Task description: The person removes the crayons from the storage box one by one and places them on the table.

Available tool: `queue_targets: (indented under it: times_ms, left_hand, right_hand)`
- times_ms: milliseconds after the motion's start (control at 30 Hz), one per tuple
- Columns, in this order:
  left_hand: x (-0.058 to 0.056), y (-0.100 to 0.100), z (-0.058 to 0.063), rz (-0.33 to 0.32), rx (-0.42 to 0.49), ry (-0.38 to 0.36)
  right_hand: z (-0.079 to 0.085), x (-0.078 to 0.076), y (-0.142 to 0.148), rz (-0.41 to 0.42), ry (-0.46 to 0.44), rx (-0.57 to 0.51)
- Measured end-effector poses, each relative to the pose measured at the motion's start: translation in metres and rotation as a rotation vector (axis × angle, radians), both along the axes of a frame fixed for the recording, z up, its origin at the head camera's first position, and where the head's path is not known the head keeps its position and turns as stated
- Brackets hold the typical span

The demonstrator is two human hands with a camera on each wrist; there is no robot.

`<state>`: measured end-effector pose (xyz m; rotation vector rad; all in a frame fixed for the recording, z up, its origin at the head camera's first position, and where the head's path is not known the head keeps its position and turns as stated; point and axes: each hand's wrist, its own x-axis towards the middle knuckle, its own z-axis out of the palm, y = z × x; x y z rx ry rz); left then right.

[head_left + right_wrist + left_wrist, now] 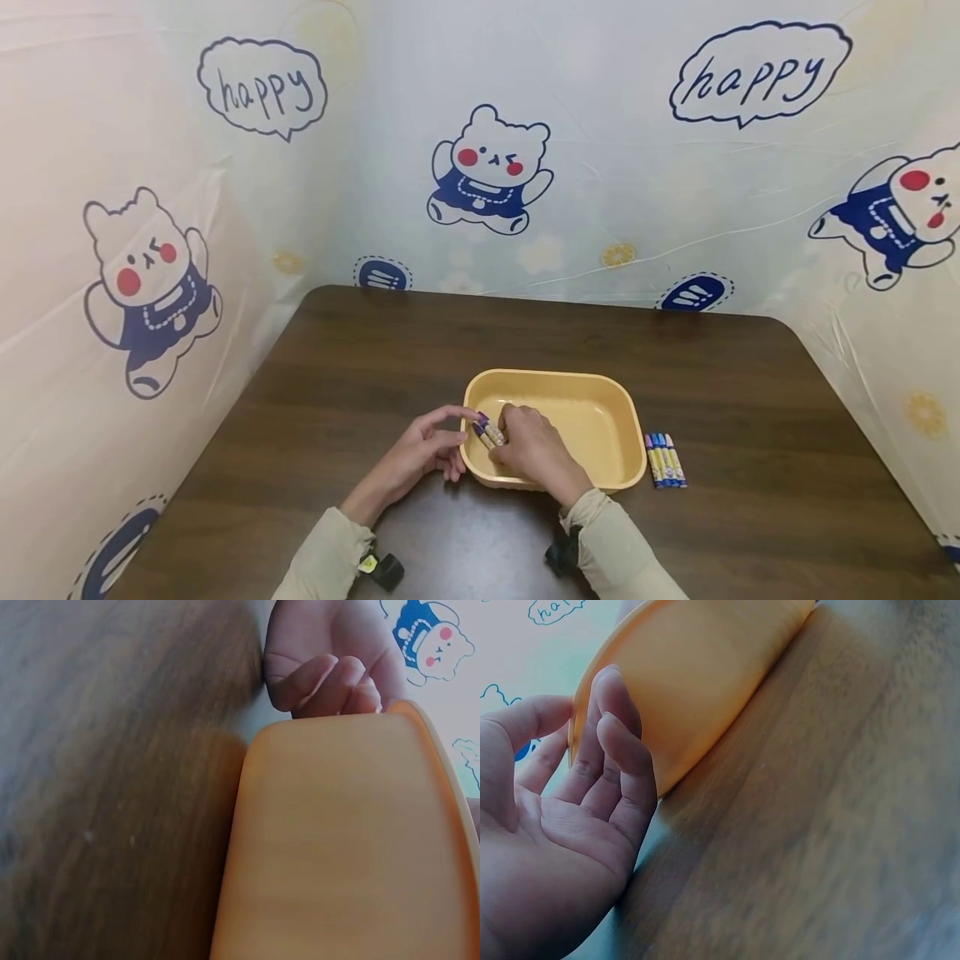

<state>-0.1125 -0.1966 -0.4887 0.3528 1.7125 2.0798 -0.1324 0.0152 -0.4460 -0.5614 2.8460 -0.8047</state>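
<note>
At the left end of a yellow plastic basin (555, 375) are a couple of crayons (487, 432) with purple tips and patterned wrappers. My right hand (536, 446) reaches over the near rim and pinches their right ends between thumb and fingers. My left hand (416, 454) is at the basin's left side. Its index finger stretches over the rim to the crayon tips, and the thumb touches the rim. The left wrist view shows the other left fingers loosely bent against the outer wall (697, 690). The wall hides the right fingertips in the right wrist view.
Several more crayons (665, 460) lie side by side on the dark wooden table (360, 358), just right of the basin. Printed cloth (585, 183) hangs behind the table and along both sides. A black wrist strap (386, 571) is on the left sleeve.
</note>
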Motion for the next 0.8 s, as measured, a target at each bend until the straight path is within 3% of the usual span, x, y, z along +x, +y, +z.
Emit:
queue_targets:
  times_ms: [300, 800]
  left_hand:
    - [0.000, 0.000, 0.001, -0.014, 0.004, 0.023]
    - [0.000, 0.000, -0.001, 0.014, -0.029, -0.013]
  right_hand:
    - [0.004, -0.003, 0.003, -0.027, 0.022, 0.002]
    - [0.015, -0.011, 0.024, -0.098, 0.023, 0.037]
